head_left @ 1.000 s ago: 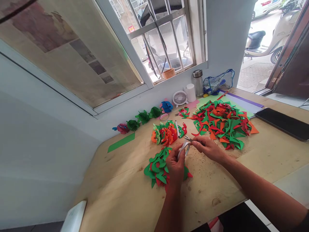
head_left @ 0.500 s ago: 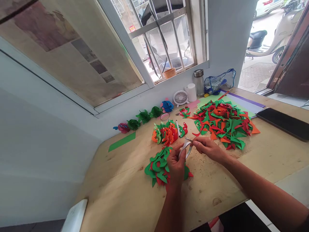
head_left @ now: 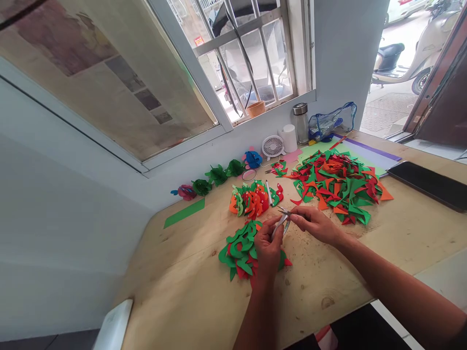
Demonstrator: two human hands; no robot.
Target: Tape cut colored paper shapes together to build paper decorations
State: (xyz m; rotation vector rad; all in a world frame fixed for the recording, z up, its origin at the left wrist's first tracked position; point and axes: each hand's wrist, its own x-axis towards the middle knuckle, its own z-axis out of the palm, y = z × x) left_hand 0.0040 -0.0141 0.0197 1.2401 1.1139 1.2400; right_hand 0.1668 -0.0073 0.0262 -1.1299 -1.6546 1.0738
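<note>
Clamped both: we're holding a white tape roll (head_left: 286,226) in our left hand (head_left: 268,239) and pinching a small pointed metal tool (head_left: 284,212) in our right hand (head_left: 310,221). We're working over a wooden table (head_left: 175,287), scrap pile (head_left: 335,182) lying beyond the right hand, cutout pile (head_left: 238,247) lying beside and partly behind the left. Roll is sticking out toward the right hand; tool tips are pointing left just above it, contact unclear.

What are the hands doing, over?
Left hand holding white ring. Right hand holding pointed metal tool. Green and red paper cutouts lying close by.
</note>
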